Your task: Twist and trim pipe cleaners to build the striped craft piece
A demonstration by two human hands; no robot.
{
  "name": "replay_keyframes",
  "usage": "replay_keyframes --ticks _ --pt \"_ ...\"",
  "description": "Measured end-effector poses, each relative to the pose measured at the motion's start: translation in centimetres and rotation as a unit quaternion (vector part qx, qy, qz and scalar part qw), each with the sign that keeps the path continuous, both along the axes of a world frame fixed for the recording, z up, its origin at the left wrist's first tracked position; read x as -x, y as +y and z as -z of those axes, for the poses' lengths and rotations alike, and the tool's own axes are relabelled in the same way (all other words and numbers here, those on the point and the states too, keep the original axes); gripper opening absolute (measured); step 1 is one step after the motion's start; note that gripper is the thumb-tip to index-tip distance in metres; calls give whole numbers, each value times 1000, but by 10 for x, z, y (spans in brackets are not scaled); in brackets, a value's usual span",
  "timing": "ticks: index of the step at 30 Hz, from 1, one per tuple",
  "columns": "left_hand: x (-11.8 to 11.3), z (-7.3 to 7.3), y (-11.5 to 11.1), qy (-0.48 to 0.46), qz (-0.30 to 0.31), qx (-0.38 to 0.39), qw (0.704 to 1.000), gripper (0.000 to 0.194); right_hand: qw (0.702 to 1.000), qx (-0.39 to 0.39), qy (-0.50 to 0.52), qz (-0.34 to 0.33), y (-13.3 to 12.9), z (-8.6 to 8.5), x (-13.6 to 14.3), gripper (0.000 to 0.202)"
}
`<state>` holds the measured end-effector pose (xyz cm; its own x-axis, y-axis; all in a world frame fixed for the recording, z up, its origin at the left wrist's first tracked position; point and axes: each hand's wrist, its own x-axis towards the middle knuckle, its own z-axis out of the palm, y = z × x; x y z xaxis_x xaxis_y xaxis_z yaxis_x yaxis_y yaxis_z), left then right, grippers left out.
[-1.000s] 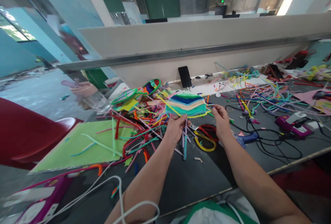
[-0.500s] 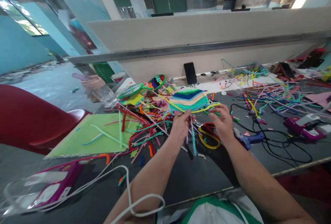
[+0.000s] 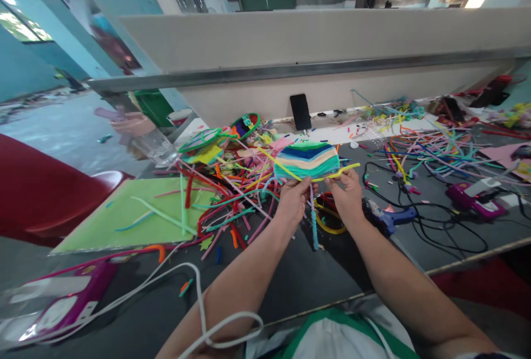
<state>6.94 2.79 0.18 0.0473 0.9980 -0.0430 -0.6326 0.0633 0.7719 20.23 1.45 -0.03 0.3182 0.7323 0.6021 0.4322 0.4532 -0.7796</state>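
Observation:
A striped panel of pipe cleaners (image 3: 307, 161) in green, blue, cream and teal is held up over the table. My left hand (image 3: 295, 197) pinches its lower edge near the middle. A yellow pipe cleaner (image 3: 349, 169) runs along that lower edge, and my right hand (image 3: 345, 188) has its fingers closed on it at the panel's lower right. Below my left hand hangs a twisted blue and lilac stem (image 3: 314, 225). Yellow-handled scissors (image 3: 329, 228) lie partly hidden behind my right hand.
Loose pipe cleaners (image 3: 232, 198) and a green sheet (image 3: 160, 218) lie left. A blue glue gun (image 3: 390, 217), black cables and a purple power strip (image 3: 477, 201) are right. A phone (image 3: 300, 112) leans at the back. A bottle (image 3: 143, 135) stands back left.
My right hand has moved left along the yellow pipe cleaner, closer to my left hand. The head view has shifted slightly, moving the table's contents left in the picture.

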Motion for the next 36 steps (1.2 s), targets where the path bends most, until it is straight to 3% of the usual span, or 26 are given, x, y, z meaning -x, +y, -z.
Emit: replay_keyframes --ticks 7,20,23,27,33,36 --pt "-5 0 -3 -1 -17 -12 1000 24 999 -46 19 20 -5 -8 -3 11" --pt "-11 -2 -11 8 -18 -8 1000 24 991 -87 20 100 4 -4 -17 12" --pt "-10 -3 -10 5 -19 -1 1000 25 995 -67 21 70 5 -5 -21 13" --pt "-9 -3 -9 1 -14 0 1000 25 993 -61 95 16 6 -5 -22 14" --pt "-12 -2 -13 6 0 -1 1000 25 991 -58 98 67 4 -6 -22 12" --pt "-13 -2 -13 10 -5 8 1000 25 986 -49 158 14 7 -4 -21 14"
